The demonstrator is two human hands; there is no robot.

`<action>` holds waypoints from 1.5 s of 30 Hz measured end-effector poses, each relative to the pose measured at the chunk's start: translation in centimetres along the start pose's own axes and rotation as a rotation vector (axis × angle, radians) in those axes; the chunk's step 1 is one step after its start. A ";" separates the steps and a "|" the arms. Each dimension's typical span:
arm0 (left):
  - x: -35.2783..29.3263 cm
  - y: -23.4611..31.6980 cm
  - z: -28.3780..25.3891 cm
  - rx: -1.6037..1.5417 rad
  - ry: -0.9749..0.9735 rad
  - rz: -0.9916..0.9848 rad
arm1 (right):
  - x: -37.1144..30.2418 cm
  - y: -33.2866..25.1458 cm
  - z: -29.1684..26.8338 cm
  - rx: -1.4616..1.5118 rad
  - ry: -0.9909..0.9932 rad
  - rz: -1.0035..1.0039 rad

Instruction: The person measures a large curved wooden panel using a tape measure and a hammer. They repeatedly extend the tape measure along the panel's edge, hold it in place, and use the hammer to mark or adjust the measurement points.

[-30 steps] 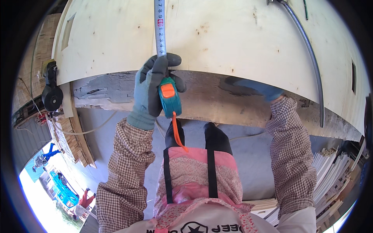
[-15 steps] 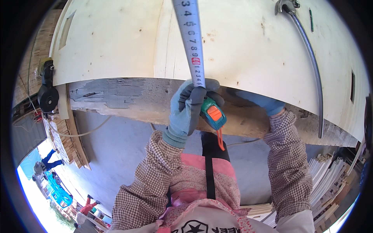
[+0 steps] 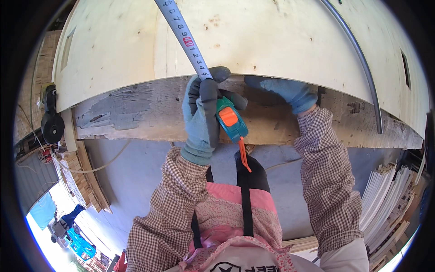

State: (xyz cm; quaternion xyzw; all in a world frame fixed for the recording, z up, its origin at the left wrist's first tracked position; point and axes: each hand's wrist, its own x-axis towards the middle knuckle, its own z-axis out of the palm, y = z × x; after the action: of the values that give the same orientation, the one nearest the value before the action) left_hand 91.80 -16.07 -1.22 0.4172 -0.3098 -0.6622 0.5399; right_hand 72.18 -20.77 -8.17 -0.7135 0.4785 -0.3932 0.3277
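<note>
While the tape measure case (image 3: 231, 121) is gripped in the left hand (image 3: 202, 113), its steel blade (image 3: 183, 37) is run out across the pale plywood sheet (image 3: 272, 41) toward the far left of the scene. The case is teal with an orange button, and an orange wrist strap (image 3: 244, 156) hangs from it toward the near side. The gloved fingers of the left hand are wrapped round the case, and the blade is pinned under the dark thumb right at the near edge of the sheet. The blade is seen lying flat on the sheet, slanted from that edge up to the far rim of the picture.

The right hand (image 3: 283, 90), in a blue glove, is laid at the same near edge just to the right of the case, with the fingers stretched out toward the left along the edge and nothing held in them; whether the fingertips are hooked under the sheet cannot be told. Both forearms are covered by checked sleeves.

Under the sheet a rough timber beam (image 3: 136, 113) with flaking grey paint is seen, running left to right. A grey hose (image 3: 362, 68) is laid across the sheet on the right and curves down over its edge. At the far left a dark power tool (image 3: 52, 124) is set beside the beam. Stacks of thin boards (image 3: 86, 181) are seen lower left, and a bundle of white slats (image 3: 385, 199) lower right, on the grey floor (image 3: 140, 177).
</note>
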 end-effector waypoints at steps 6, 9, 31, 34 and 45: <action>-0.1 0.0 -0.3 0.034 -0.002 -0.004 | -0.1 -0.2 0.3 0.096 0.037 0.030; -0.1 -0.1 -0.5 0.028 -0.001 0.010 | -0.3 -0.3 0.2 0.285 -0.008 0.098; -11.1 5.2 0.7 -0.248 0.353 -0.070 | -10.1 -18.6 -1.0 0.769 0.094 0.527; -15.3 4.4 3.3 -0.511 0.379 -0.186 | -10.3 -22.5 -0.9 0.931 -0.239 0.718; -15.4 4.5 -1.8 -0.292 0.602 -0.218 | -9.1 -23.7 -8.7 -0.045 -0.742 0.476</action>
State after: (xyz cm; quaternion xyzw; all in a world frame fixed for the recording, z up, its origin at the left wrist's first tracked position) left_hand 96.52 -2.05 5.18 0.5427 0.0079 -0.6005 0.5872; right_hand 72.58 -5.24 13.72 -0.6832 0.4880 -0.0135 0.5430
